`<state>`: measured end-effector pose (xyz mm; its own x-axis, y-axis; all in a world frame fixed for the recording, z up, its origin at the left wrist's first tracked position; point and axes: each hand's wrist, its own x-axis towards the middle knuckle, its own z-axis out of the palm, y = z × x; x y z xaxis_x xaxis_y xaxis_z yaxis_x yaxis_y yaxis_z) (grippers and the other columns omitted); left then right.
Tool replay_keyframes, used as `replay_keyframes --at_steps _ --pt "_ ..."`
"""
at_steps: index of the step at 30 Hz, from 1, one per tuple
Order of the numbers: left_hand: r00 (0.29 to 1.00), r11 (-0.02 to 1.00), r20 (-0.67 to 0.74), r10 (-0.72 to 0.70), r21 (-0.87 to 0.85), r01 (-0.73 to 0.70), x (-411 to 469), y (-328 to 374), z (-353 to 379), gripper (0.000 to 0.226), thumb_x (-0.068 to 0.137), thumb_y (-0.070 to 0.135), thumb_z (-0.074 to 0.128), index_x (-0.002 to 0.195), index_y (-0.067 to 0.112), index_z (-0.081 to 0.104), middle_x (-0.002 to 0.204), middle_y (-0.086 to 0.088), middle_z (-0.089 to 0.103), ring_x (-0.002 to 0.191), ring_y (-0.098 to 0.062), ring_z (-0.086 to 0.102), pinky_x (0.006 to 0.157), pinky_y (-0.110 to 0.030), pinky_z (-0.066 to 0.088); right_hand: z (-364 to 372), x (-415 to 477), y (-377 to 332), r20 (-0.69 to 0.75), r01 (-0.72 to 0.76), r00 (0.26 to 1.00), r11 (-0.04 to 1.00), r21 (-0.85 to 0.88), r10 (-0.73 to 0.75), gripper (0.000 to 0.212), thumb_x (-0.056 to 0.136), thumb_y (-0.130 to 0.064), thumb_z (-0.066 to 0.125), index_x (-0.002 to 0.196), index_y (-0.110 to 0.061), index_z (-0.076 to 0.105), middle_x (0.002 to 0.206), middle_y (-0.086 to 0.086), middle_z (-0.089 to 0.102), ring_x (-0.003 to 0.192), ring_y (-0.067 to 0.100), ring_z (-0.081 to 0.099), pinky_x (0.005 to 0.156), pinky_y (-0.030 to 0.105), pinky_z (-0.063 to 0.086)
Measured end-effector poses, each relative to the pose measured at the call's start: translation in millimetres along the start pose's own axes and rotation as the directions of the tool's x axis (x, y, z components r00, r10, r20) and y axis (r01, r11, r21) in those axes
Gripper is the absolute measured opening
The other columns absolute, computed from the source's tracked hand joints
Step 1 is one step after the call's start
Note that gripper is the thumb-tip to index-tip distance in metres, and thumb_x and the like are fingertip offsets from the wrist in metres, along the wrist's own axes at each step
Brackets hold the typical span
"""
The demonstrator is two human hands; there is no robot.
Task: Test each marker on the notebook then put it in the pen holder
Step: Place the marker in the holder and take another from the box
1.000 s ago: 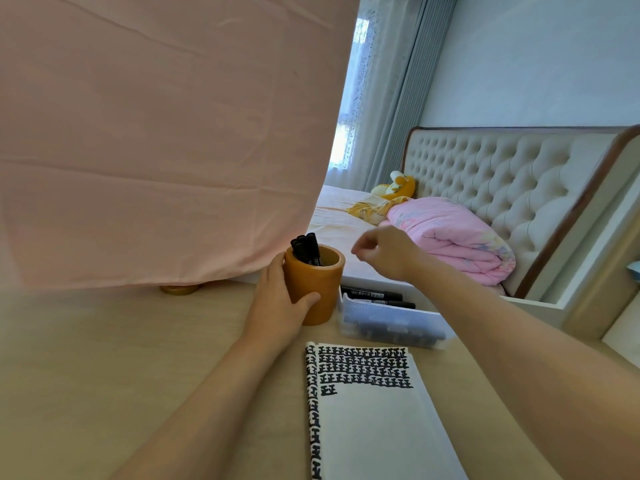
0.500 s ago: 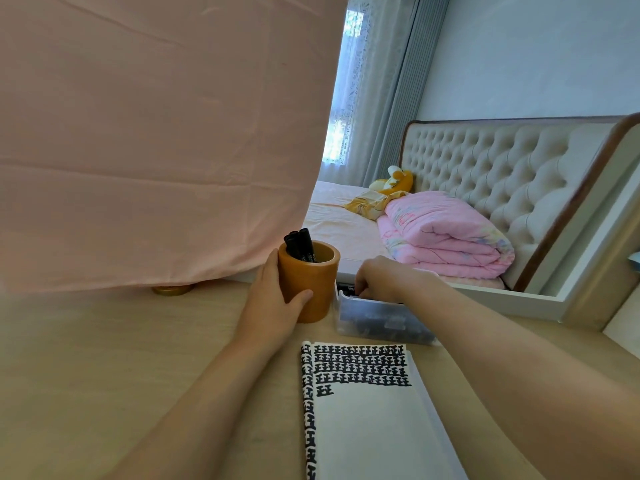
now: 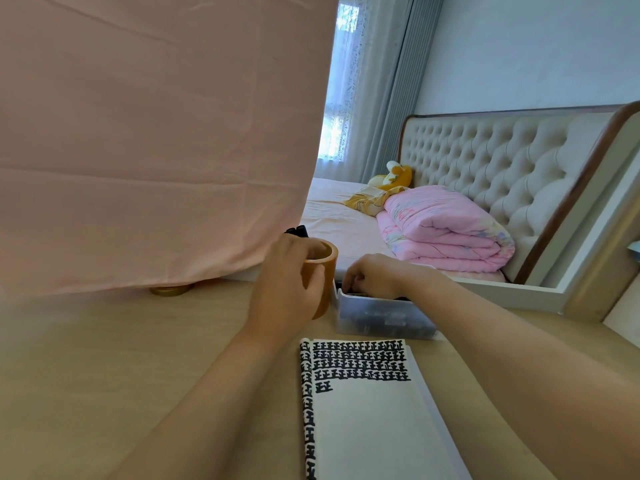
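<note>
- Left hand (image 3: 285, 285): bare, its back and knuckles facing the head camera.
- Left forearm (image 3: 207, 403): bare along all of its visible length.
- Right hand (image 3: 374, 277): bare, back and knuckles showing.
- Right forearm (image 3: 512, 358): bare, broad where nearest the lens.

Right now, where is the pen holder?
Centre of head view: pen holder, gripped by the left hand, directly left of the clear marker box.

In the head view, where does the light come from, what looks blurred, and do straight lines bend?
Head view: daylight enters through the window, which is overexposed; head view: the pink cloth looks hazy at its lower left edge, while the marks on the notebook are sharp; head view: the wide lens bends the headboard toward the right edge.
</note>
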<state>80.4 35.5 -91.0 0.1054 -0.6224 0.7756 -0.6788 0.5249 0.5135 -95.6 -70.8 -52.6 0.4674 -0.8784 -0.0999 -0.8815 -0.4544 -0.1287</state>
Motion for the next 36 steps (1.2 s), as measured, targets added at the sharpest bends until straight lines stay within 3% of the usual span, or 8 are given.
replay_keyframes --at_steps 6,12,16,19,22,28,33,36 --pt "0.921 0.997 0.383 0.067 -0.057 -0.049 -18 4 20 0.030 0.097 0.025 0.059 0.125 0.033 0.062 0.115 0.021 0.054 0.101 0.002 0.053 0.083 -0.014 0.048 -11 -9 6 0.155 -0.012 0.988 0.996 0.092 -0.003 0.017 0.086 -0.052 0.065 0.082 -0.036 0.072 0.087 -0.009 0.069 0.090 0.015 0.062 0.086 0.037 0.054" --pt "0.933 1.000 0.360 0.025 -0.026 -0.017 -22 1 26 0.022 0.098 0.027 0.055 0.116 0.025 0.068 0.112 0.013 0.061 0.097 -0.001 0.055 0.083 -0.008 0.043 -13 -14 8 0.236 0.002 0.972 1.000 -0.027 0.004 0.024 0.092 -0.042 0.065 0.110 -0.030 0.073 0.090 -0.015 0.062 0.090 0.011 0.057 0.083 0.029 0.049" --pt "0.943 1.000 0.332 0.022 -0.022 -0.016 -23 0 27 0.020 0.096 0.026 0.058 0.113 0.023 0.070 0.108 0.011 0.064 0.095 -0.003 0.058 0.084 -0.011 0.046 -13 -14 5 0.222 0.027 0.975 0.999 -0.020 -0.022 0.016 0.094 -0.035 0.064 0.104 -0.029 0.075 0.091 -0.012 0.065 0.091 0.015 0.059 0.088 0.033 0.054" --pt "0.949 1.000 0.315 0.013 -0.012 -0.010 -22 0 27 0.022 0.096 0.024 0.059 0.117 0.023 0.068 0.108 0.011 0.064 0.094 0.000 0.057 0.081 -0.005 0.043 -11 -14 7 0.119 0.054 0.991 0.998 0.020 -0.056 0.014 0.096 -0.030 0.061 0.105 -0.028 0.072 0.090 -0.010 0.064 0.086 0.015 0.059 0.082 0.030 0.053" --pt "0.956 1.000 0.292 0.004 -0.030 0.005 -23 3 27 0.032 0.095 0.023 0.061 0.127 0.026 0.061 0.107 0.017 0.059 0.091 0.006 0.054 0.080 -0.004 0.043 -13 -27 8 -0.135 0.099 0.988 0.984 0.149 -0.079 0.006 0.095 -0.033 0.062 0.100 -0.030 0.062 0.079 -0.011 0.058 0.073 0.010 0.053 0.069 0.026 0.042" --pt "0.975 0.999 0.221 0.029 -0.033 -0.022 -20 7 24 0.041 0.092 0.026 0.065 0.132 0.026 0.055 0.118 0.016 0.051 0.100 -0.003 0.053 0.083 -0.016 0.048 -7 -82 1 -0.538 0.226 0.842 0.936 0.271 -0.048 0.014 0.080 -0.018 0.065 0.088 -0.023 0.056 0.065 -0.008 0.058 0.056 0.006 0.048 0.057 0.019 0.038" --pt "0.979 0.994 0.184 0.090 0.047 -0.100 -19 15 21 0.047 0.091 0.028 0.068 0.135 0.027 0.051 0.128 0.011 0.048 0.114 -0.002 0.044 0.089 -0.013 0.040 8 -119 2 -0.590 0.246 0.800 0.837 0.489 0.109 0.020 0.074 -0.007 0.065 0.077 -0.024 0.056 0.063 -0.008 0.057 0.055 0.005 0.046 0.056 0.014 0.039" --pt "0.963 0.976 0.225 0.146 0.128 -0.177 -23 18 20 0.046 0.089 0.029 0.070 0.133 0.025 0.055 0.128 0.009 0.049 0.114 -0.002 0.043 0.084 -0.006 0.032 23 -131 4 -0.550 0.267 0.817 0.731 0.628 0.175 0.016 0.074 -0.012 0.064 0.072 -0.027 0.057 0.072 0.003 0.067 0.055 0.018 0.056 0.058 0.032 0.049"
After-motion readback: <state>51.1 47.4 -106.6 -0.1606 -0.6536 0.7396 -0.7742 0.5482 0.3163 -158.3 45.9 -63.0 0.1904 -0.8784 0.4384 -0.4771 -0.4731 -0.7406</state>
